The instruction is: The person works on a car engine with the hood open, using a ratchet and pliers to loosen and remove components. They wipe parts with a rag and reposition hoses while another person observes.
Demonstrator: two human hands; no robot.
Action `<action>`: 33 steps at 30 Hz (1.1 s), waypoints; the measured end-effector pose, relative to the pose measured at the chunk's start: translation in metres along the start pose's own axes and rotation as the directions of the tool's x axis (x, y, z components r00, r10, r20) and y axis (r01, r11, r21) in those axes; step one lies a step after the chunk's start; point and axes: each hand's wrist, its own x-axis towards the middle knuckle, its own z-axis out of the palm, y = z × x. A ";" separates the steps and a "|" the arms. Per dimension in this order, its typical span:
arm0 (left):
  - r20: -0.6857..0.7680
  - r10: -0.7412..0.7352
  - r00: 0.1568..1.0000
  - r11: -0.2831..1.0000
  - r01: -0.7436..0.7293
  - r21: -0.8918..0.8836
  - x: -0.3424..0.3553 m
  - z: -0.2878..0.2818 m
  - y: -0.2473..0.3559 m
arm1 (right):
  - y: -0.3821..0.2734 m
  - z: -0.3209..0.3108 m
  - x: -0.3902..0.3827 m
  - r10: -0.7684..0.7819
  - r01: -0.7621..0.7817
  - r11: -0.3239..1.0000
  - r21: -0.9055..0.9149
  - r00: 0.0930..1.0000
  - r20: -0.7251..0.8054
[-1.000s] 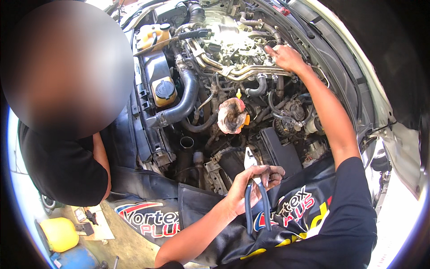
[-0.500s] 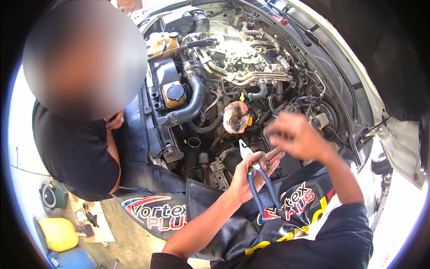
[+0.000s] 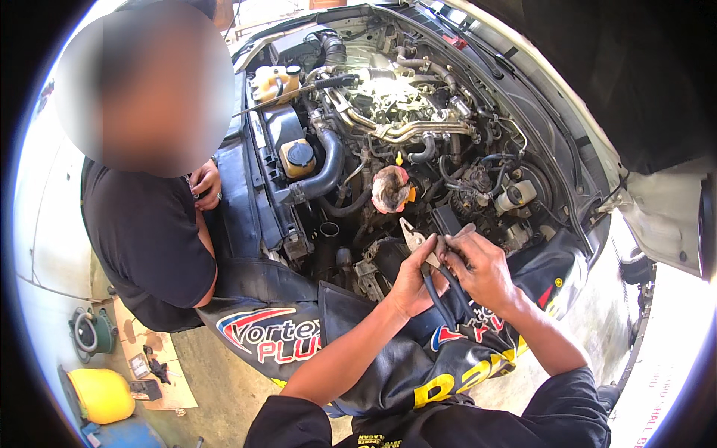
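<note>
My left hand [image 3: 413,285] is closed round a pair of pliers [image 3: 412,237] with dark blue handles. The jaws point up and away toward the engine, a little apart, and the handles hang down below my fingers. Right beside it, my right hand [image 3: 484,270] has its fingers pinched together against the pliers' head. Whatever lies between those fingertips is too small and covered to name. Just beyond the jaws, a dirty crumpled rag [image 3: 390,189] with an orange patch sits in the engine bay [image 3: 358,160].
A black fender cover [image 3: 284,287] drapes over the car's front edge before me. At left another person in a black shirt [image 3: 146,243] leans at the car. A coolant reservoir [image 3: 300,157] and black hose [image 3: 328,160] stand beyond. A yellow container [image 3: 101,396] is on the floor.
My right hand has come down and left to meet the pliers, its fingers closing by their head. My left hand keeps hold of the pliers. The view has shifted slightly.
</note>
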 end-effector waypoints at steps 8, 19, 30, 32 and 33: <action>-0.007 0.093 0.996 0.995 -0.094 -0.042 0.007 -0.003 0.024 | 0.022 0.005 0.046 0.050 -0.082 0.980 0.181 0.984 0.171; -0.240 0.132 0.962 0.985 -0.101 0.139 0.007 -0.002 0.065 | 0.129 0.003 0.236 0.202 -0.216 0.923 0.318 0.976 0.076; -0.435 0.037 0.900 0.893 0.166 0.419 0.012 -0.005 0.064 | 0.341 0.112 0.564 -0.285 0.251 0.882 -0.399 0.958 -0.029; -0.444 0.012 0.896 0.908 0.176 0.380 0.013 -0.009 0.065 | 0.362 0.119 0.577 -0.304 0.308 0.808 -0.502 0.948 0.091; -0.506 0.032 0.862 0.921 0.171 0.349 0.006 -0.012 0.064 | 0.323 0.147 0.564 -0.302 0.307 0.857 -0.413 0.950 0.080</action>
